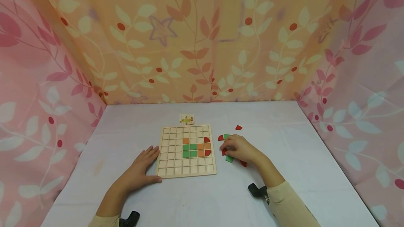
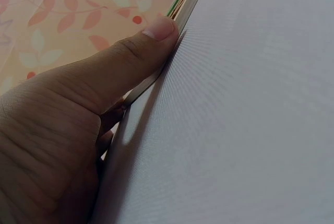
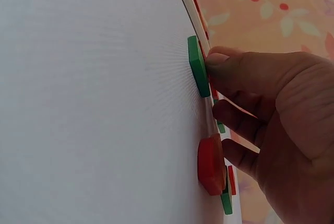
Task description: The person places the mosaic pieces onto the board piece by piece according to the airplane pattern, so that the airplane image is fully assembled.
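A wooden grid board (image 1: 187, 177) lies flat, with green squares (image 1: 189, 150), orange squares (image 1: 200, 150) and two red rounded pieces (image 1: 207, 139) in its cells. My left hand (image 1: 140, 169) rests along its left side, fingers straight, thumb (image 2: 159, 33) against the near left corner. Right of the board, my right hand (image 1: 241, 149) is low among loose pieces, fingers bent. A red piece (image 1: 224, 152) shows below its fingertips. In the right wrist view, the thumb (image 3: 224, 65) is beside a green piece (image 3: 198, 67); whether it pinches anything is hidden.
Behind the board lies a small pattern card (image 1: 187, 119). Other loose pieces include a red one (image 1: 238, 127) at the back, another red one (image 1: 220, 138) near the board's right edge, and a green one (image 1: 229, 159) nearer the front. Patterned cloth (image 1: 202, 45) hangs behind the white table (image 1: 195, 202).
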{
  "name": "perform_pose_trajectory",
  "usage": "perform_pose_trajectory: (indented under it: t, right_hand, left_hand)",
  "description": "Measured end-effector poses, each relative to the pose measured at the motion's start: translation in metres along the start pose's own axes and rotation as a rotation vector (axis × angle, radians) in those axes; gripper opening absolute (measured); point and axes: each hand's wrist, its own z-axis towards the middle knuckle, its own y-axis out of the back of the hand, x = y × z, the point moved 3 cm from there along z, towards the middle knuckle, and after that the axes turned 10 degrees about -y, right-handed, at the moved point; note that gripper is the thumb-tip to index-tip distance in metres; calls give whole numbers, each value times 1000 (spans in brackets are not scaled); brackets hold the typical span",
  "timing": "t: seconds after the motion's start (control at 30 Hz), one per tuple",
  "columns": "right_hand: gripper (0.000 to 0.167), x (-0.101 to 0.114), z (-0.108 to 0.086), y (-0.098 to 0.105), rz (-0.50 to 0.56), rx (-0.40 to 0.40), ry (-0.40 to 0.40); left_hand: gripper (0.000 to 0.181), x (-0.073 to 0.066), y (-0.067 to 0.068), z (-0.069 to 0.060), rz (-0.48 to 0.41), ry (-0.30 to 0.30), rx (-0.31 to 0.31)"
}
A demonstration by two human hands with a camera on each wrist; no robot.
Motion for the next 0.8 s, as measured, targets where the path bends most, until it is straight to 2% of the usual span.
perform_pose_trajectory:
  t: [0.27,0.57,0.8]
  right_hand:
    - [19,6,-1,-2,-61,-28,9]
    - [15,11,1,-7,-130,-118,-32]
    - [19,13,-1,-6,-133,-108,-49]
  left_hand:
    - [118,1,0,-1,-5,-13,-8]
    - [118,2,0,-2,-8,-25,-16]
    - [118,1,0,-2,-5,-34,-16]
